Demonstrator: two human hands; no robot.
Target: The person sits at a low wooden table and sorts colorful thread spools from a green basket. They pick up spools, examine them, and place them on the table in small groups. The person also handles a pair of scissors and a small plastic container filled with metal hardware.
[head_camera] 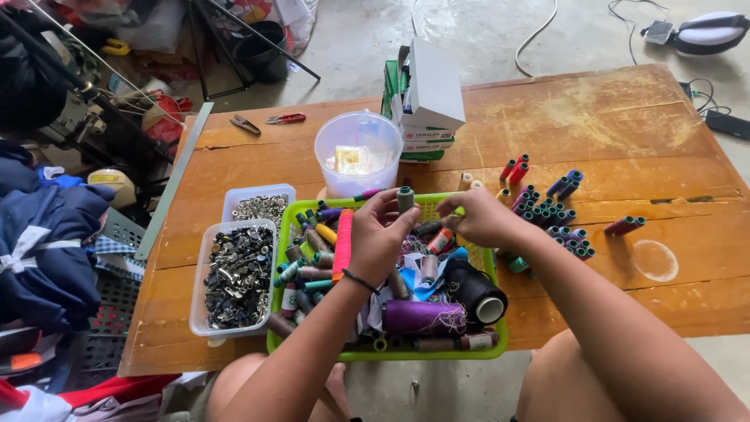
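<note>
We hold our left hand [380, 234] above the green basket [426, 353], and its fingers are closed around a small grey-green spool [405, 198], which stands upright at the fingertips, over the far edge of the basket. Our right hand [478, 219] is just beside it, the fingers pinched narrow together; we cannot tell if they grip a thread end. A thin black band sits on our left wrist.

The basket is full of thread spools in many colours. A big purple spool [423, 317] lies on its side near the front, a black cone [475, 290] is beside it, and a long orange spool [343, 244] lies at the left of our left hand.

Left of the basket stand two clear tubs [236, 275] with small metal parts. Behind the basket is a clear cup [358, 153], and behind that some stacked boxes [428, 101]. To the right, more small spools [551, 211] stand together on the wooden table [609, 133]. Scissors [286, 119] lie at the far left.
</note>
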